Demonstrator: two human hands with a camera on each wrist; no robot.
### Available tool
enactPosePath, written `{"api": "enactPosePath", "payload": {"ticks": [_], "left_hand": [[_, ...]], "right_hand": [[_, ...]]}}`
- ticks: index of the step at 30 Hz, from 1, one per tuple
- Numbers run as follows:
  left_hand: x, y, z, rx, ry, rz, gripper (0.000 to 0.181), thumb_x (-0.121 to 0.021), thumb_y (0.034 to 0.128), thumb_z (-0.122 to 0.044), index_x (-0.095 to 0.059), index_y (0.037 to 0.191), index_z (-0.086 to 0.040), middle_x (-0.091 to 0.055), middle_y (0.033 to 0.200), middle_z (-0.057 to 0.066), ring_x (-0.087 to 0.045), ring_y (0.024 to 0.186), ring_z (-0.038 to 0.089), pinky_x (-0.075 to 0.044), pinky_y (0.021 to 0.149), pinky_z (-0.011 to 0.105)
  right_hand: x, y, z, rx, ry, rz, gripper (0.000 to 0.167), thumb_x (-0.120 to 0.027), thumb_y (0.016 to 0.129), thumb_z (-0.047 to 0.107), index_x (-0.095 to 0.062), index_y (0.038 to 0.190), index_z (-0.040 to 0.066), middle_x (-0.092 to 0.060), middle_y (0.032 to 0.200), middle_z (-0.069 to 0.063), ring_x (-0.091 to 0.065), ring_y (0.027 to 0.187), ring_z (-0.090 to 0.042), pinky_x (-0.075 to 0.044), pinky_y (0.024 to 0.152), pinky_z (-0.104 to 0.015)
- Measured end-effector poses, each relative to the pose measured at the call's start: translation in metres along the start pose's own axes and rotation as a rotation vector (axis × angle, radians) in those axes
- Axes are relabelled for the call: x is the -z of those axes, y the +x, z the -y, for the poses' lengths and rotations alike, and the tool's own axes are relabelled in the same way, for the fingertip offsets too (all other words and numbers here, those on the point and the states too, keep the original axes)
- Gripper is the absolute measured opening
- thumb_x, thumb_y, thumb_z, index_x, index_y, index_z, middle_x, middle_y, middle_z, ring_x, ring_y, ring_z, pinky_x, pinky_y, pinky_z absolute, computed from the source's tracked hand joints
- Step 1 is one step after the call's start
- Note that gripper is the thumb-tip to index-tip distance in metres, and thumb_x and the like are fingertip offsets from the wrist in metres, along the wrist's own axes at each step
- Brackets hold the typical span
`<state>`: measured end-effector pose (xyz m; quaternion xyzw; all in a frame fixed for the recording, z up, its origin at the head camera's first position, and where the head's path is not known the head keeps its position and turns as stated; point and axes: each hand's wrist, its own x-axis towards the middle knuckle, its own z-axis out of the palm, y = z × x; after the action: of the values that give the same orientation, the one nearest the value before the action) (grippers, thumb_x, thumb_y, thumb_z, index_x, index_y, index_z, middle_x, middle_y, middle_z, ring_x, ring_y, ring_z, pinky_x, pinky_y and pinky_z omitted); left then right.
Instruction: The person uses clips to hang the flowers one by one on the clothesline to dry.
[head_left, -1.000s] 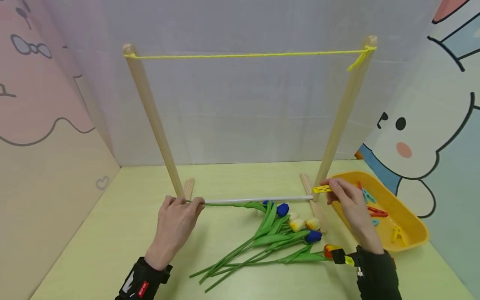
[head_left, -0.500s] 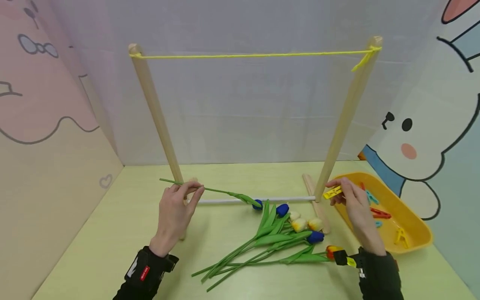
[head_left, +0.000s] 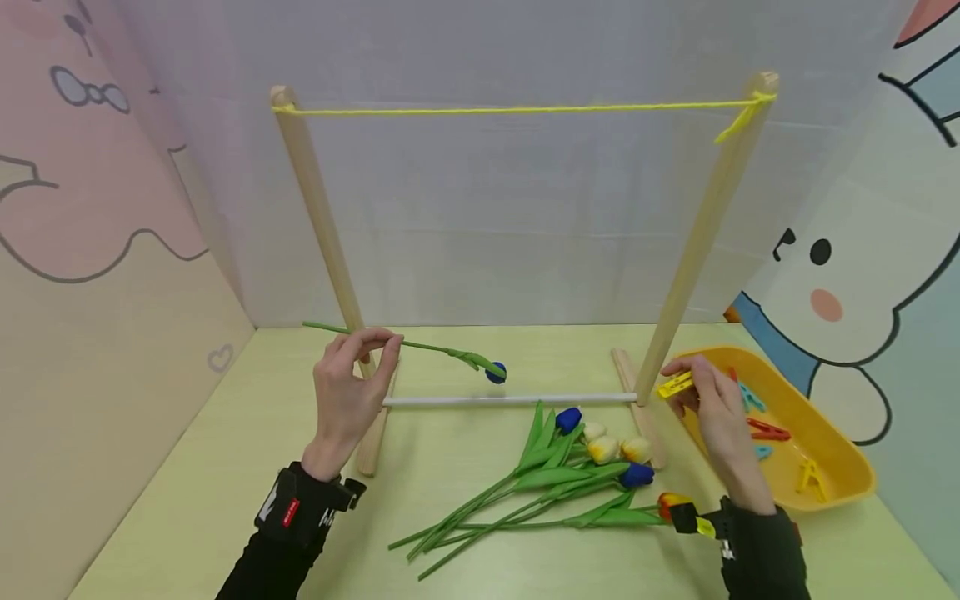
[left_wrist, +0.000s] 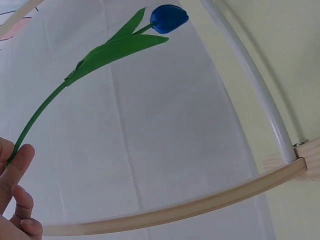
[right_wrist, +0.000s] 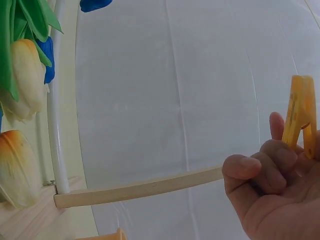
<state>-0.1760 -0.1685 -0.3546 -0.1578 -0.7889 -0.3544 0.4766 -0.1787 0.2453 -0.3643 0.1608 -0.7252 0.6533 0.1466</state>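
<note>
Blue-headed green tulip point(left_wrist: 105, 57), yellow clothespin point(head_left: 676, 385), orange-yellow tray point(head_left: 840, 454)

Pale yellow tabletop point(head_left: 187, 500), greyish-white backdrop point(head_left: 487, 233), pink-and-cream cartoon wall point(head_left: 112, 358) left, blue-and-white cartoon wall point(head_left: 911, 375) right.

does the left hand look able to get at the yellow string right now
Probably yes: in the head view, nothing visible blocks the way from the left hand up to the yellow string. It would have to rise, though, and it pinches a blue tulip.
</note>
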Motion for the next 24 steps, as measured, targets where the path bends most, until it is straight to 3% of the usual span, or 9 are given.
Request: {"api": "enactPosePath", "payload": {"ticks": [5,10,14,17,24], "left_hand": [[0.001,0.012,-0.001,-0.018,-0.052,-0.008,0.010,-0.072,0.0873,0.002,-0.072,0.097,0.000,-0.076,0.084,0.015,-0.052,0.069,0.021,-0.037,0.070,0.025],[0.004,0.025,-0.005,-0.026,-0.090,0.008,0.008,-0.065,0.0919,0.005,-0.068,0.099,0.002,-0.076,0.090,0.016,-0.049,0.070,0.017,-0.035,0.070,0.019],[0.005,0.032,-0.008,-0.012,-0.116,0.025,0.007,-0.062,0.0946,0.005,-0.065,0.100,0.003,-0.076,0.092,0.016,-0.047,0.070,0.012,-0.033,0.068,0.016],[0.004,0.037,-0.009,-0.009,-0.144,0.040,0.007,-0.059,0.0957,0.005,-0.063,0.101,0.004,-0.076,0.093,0.016,-0.048,0.070,0.009,-0.035,0.068,0.015],[0.002,0.051,-0.014,-0.011,-0.176,0.072,0.004,-0.054,0.0993,0.004,-0.056,0.103,0.004,-0.076,0.095,0.018,-0.050,0.069,0.006,-0.038,0.068,0.014]], "right_hand": [[-0.001,0.002,0.001,0.026,0.020,0.003,0.034,-0.035,0.111,0.022,-0.064,0.099,0.010,-0.056,0.080,0.006,-0.047,0.059,-0.016,-0.037,0.054,-0.026],[-0.006,0.011,0.008,0.080,-0.045,0.041,0.031,-0.036,0.111,0.016,-0.063,0.102,0.003,-0.055,0.077,0.002,-0.049,0.063,-0.014,-0.040,0.059,-0.024],[-0.013,0.024,0.021,0.128,-0.085,0.061,0.028,-0.037,0.110,0.013,-0.065,0.106,0.009,-0.052,0.078,0.000,-0.052,0.068,-0.011,-0.046,0.065,-0.017],[-0.020,0.035,0.035,0.151,-0.005,0.101,0.027,-0.037,0.110,0.014,-0.064,0.108,0.016,-0.052,0.086,0.000,-0.053,0.074,-0.011,-0.051,0.070,-0.015],[-0.045,0.064,0.066,0.200,0.225,0.107,0.021,-0.045,0.108,0.012,-0.065,0.102,0.009,-0.061,0.094,0.003,-0.056,0.072,-0.010,-0.052,0.069,-0.015]]}}
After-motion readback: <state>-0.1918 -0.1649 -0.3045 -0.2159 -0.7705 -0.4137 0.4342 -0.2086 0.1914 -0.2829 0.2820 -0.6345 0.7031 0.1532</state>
